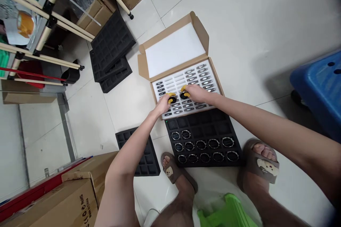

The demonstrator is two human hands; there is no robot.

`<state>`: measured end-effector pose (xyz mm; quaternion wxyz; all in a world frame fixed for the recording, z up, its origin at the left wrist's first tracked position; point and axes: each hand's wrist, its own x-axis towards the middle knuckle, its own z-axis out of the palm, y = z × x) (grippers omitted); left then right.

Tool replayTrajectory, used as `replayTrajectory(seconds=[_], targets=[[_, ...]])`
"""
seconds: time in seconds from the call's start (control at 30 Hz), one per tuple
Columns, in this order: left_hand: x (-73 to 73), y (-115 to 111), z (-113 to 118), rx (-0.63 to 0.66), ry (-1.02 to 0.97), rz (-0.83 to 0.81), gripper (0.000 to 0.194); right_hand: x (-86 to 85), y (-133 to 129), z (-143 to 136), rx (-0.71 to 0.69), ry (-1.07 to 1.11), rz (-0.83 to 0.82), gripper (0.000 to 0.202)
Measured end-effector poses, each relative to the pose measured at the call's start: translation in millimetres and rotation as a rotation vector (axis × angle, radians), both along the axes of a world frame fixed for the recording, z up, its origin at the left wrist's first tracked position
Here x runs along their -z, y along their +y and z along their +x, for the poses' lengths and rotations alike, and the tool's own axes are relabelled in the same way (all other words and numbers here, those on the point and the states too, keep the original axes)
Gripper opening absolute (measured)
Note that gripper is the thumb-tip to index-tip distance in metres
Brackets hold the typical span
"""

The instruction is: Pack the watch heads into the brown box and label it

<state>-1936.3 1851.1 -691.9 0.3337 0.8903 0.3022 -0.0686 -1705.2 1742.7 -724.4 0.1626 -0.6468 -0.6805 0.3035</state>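
Observation:
My left hand (164, 103), with yellow covers on its fingertips, grips a round dark watch case (173, 99) over the open cardboard box. Close beside it, my right hand (194, 93), also with yellow fingertip covers, holds another round watch case (183, 94). White foam (174, 86) with rows of slots fills the box, and several metal pieces (204, 74) stand on edge in it. The box's lid (173, 49) is folded back, lined in white. Nearer to me lies a black foam tray (210, 131) with several round watch cases (201, 144) in its lower compartments.
Stacked black trays (113, 42) lie at the upper left, another black tray (146, 159) under my left forearm. A pipe-framed shelf (48, 14) and cartons (71, 202) stand at left. A blue stool (319, 85) is at right, a green one (229, 212) below.

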Motion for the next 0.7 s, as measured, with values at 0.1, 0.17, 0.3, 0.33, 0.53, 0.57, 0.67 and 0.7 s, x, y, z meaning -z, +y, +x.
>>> replayTrajectory(seconds=[0.1, 0.17, 0.3, 0.33, 0.53, 0.57, 0.67, 0.7], targets=[[-3.8, -1, 7, 0.157, 0.119, 0.100, 0.050, -6.1, -3, -2, -0.042, -0.065, 0.013, 0.031], [-6.3, -7, 10, 0.191, 0.178, 0.194, 0.050, -10.5, -7, -5, -0.087, -0.133, 0.050, 0.029], [-6.3, -23, 8, 0.250, 0.243, 0.340, 0.046, -13.0, -22, -13, -0.155, -0.244, 0.150, 0.023], [-5.3, -25, 5, 0.265, 0.236, 0.352, 0.044, -11.7, -25, -15, -0.174, -0.256, 0.168, 0.021], [5.7, -28, -6, 0.268, 0.142, 0.381, 0.039, -2.4, -27, -17, -0.232, -0.253, 0.209, 0.016], [7.7, -28, -6, 0.265, 0.126, 0.375, 0.036, -1.9, -26, -16, -0.230, -0.250, 0.195, 0.016], [13.6, -28, -6, 0.235, 0.079, 0.345, 0.029, -0.7, -23, -16, -0.203, -0.241, 0.150, 0.017], [15.5, -28, -6, 0.209, 0.064, 0.331, 0.027, 0.2, -24, -17, -0.189, -0.238, 0.149, 0.019]])
